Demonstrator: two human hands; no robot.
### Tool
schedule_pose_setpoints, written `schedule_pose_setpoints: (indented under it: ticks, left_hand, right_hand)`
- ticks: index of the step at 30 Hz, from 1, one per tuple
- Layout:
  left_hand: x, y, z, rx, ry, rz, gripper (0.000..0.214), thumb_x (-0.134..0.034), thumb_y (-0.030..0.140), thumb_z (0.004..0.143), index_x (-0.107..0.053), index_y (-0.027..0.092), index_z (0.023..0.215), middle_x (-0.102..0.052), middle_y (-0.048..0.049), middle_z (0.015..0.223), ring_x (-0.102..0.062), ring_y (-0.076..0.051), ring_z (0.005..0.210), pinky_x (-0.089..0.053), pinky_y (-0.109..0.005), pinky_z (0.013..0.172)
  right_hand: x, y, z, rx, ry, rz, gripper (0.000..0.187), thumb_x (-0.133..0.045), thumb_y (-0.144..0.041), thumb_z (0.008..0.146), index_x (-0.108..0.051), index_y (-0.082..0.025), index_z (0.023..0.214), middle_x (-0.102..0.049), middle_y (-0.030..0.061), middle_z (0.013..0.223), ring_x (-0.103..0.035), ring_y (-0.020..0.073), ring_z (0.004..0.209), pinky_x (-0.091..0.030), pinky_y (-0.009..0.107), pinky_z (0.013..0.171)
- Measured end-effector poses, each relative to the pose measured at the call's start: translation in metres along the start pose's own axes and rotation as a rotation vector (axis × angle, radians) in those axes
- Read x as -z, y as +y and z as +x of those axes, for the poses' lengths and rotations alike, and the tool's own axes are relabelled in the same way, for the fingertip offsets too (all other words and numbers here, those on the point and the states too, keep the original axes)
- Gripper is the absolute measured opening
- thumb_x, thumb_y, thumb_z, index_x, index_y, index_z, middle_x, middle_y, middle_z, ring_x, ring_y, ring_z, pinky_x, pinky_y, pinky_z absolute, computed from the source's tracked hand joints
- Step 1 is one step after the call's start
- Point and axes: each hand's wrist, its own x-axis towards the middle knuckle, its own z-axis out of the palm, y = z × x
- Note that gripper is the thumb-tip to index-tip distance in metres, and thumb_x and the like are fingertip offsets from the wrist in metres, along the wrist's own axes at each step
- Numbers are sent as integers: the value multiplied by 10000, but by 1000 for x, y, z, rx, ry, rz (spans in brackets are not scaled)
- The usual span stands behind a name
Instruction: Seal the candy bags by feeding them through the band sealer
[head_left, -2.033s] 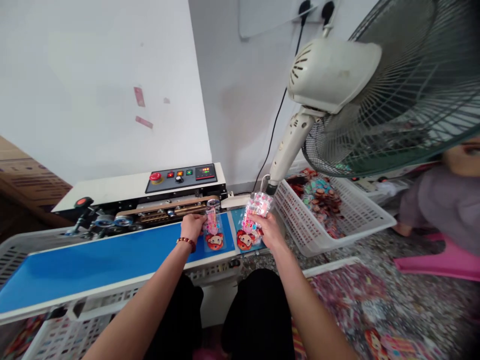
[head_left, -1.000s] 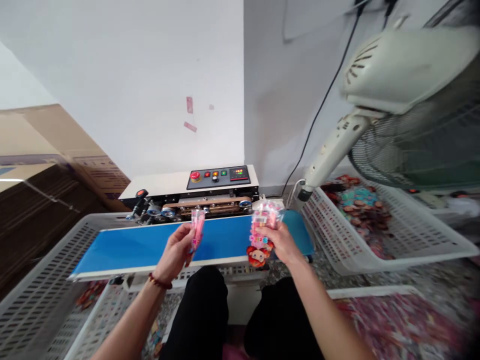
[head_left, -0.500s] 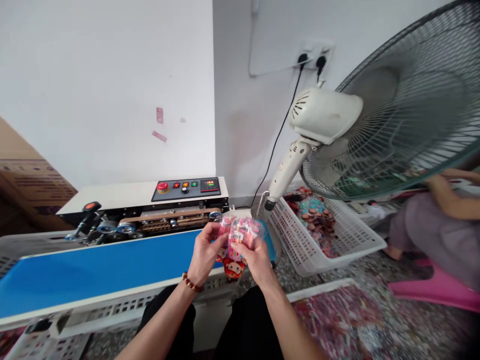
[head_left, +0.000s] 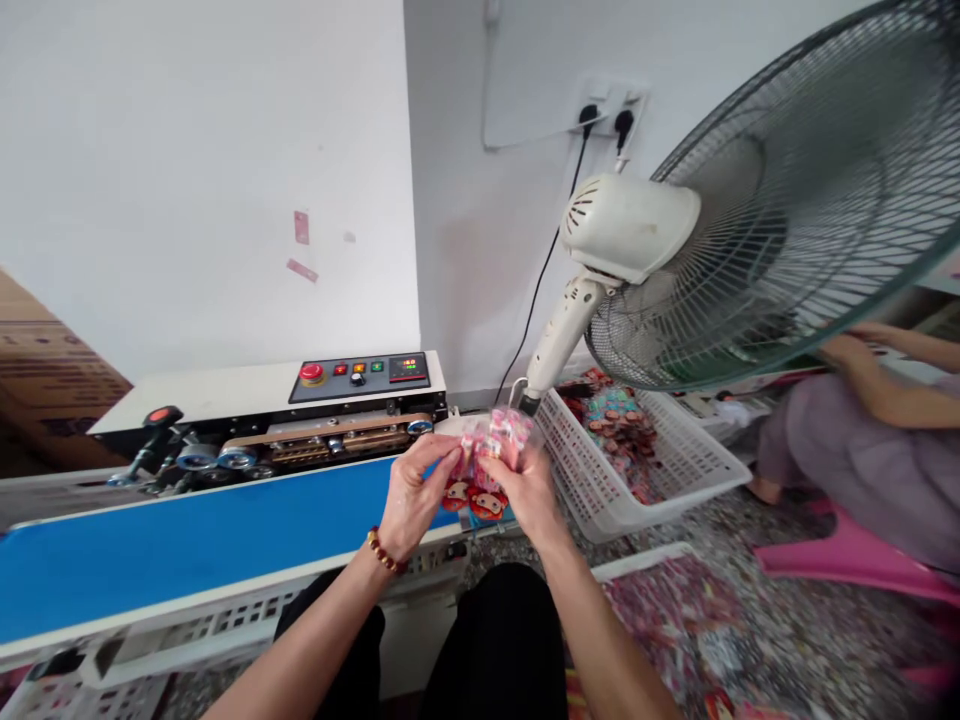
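Note:
Both of my hands meet over the right end of the blue conveyor belt (head_left: 187, 545). My right hand (head_left: 525, 490) grips a stack of small clear packets with pink contents and red cartoon faces (head_left: 487, 465). My left hand (head_left: 411, 500), with a bead bracelet at the wrist, pinches a packet at the left side of that stack. Behind the belt stands the sealing machine (head_left: 300, 410) with its control panel of red, orange and green buttons.
A large standing fan (head_left: 720, 230) leans over a white basket (head_left: 660, 470) of colourful packets at the right. Another person in purple (head_left: 870, 440) sits on a pink stool at far right. Cardboard boxes (head_left: 45, 370) stand at left. Packets lie in a tray on the floor by my knees.
My left hand set a packet on the belt, lifted away, then came back to the stack in my right hand. Both hands now hold the stack together. The camera swung left and back.

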Motion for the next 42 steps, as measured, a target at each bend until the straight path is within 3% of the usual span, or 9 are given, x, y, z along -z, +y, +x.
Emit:
schedule_pose_setpoints:
  ticks: [5,10,15,19,25,32,38,40,42]
  left_hand:
    - [-2,-3,4,196,10,-109,289,-713,451,867,-757,176,788,-694,-33,795,-590,-152,748,-485,-235,721]
    - [-2,-18,7,412,-76,-251,407,-838,507,686,-792,160,894,-756,-68,881,-639,-189,779,-521,-268,730]
    - [-3,-45,14,565,-89,-126,423,-848,521,587,-781,140,760,-695,-49,703,-549,-144,627,-409,-230,551]
    - [-16,-66,29,761,-112,-62,416,-865,501,567,-741,130,706,-612,-26,608,-482,-118,545,-280,-217,462]
    - [-27,-88,47,955,-69,7,346,-894,358,555,-644,138,651,-620,-46,597,-584,-162,556,-253,-217,455]
    - [10,-97,50,960,10,167,154,-728,236,649,-608,146,615,-560,-32,528,-511,-143,491,-239,-232,445]
    - [72,-92,36,957,15,353,162,-708,300,682,-659,146,682,-584,-46,576,-568,-190,577,-370,-262,505]
    - [91,-87,23,867,37,544,223,-674,354,738,-707,147,811,-659,-89,723,-644,-251,736,-476,-311,612]
    - [95,-79,7,611,188,779,347,-659,410,772,-717,154,999,-696,-150,982,-652,-325,991,-527,-400,817]
  right_hand:
    - [3,22,7,-53,36,39,283,-816,-478,719,-742,-255,877,-719,0,743,-673,251,780,-551,359,744]
    - [7,39,13,-83,78,43,303,-816,-500,697,-704,-252,832,-690,-18,710,-637,220,720,-523,330,700]
    - [9,55,18,-165,108,15,311,-831,-471,640,-654,-238,744,-650,-42,644,-611,194,683,-497,299,671]
    - [16,68,29,-282,142,75,331,-844,-435,573,-675,-225,766,-676,-30,648,-644,212,683,-514,317,681]
    - [38,72,30,-343,273,123,344,-832,-351,527,-708,-211,815,-722,-20,693,-667,207,638,-523,314,644]
    - [30,58,20,-349,237,211,347,-829,-324,534,-710,-207,838,-735,-3,704,-696,214,632,-541,311,626]
    - [2,56,20,-372,170,256,361,-845,-355,529,-702,-215,830,-754,6,733,-735,256,712,-571,337,675]
    - [-4,60,20,-386,135,289,373,-856,-379,527,-702,-217,827,-759,9,734,-741,271,736,-574,338,667]
    - [-9,64,21,-401,91,325,381,-874,-393,517,-704,-217,809,-760,14,729,-740,275,739,-575,338,658]
